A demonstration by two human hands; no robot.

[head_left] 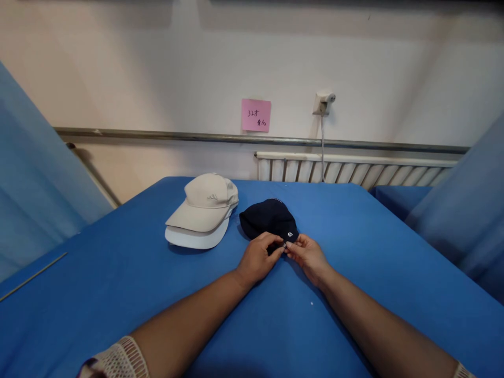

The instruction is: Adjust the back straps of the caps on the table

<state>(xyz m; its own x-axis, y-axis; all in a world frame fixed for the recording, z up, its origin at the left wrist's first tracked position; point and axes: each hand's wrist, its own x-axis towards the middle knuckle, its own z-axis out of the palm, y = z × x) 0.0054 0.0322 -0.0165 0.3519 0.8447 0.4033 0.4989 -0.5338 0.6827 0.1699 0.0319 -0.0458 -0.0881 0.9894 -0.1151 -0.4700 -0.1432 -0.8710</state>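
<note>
A dark navy cap [268, 218] with a small white logo lies on the blue-covered table, its near edge at my fingers. My left hand [260, 258] is closed in a pinch at that edge, thumb and forefinger on the strap end of the cap. Beside it, my right hand [309, 258] pinches the same spot from the right. Between the fingertips shows a small metallic-looking buckle [284, 244], partly covered. To the left of the dark cap, a beige cap [207, 197] rests on top of a white cap [199, 240], brims pointing left and toward me.
Blue cloth covers the table [165, 310]. Behind it are a white radiator [307, 170], a metal rail [197, 137], a pink note [255, 115] and a socket with a plugged cable [323, 105]. Blue curtains [35, 173] hang at both sides. A thin stick [33, 276] lies left.
</note>
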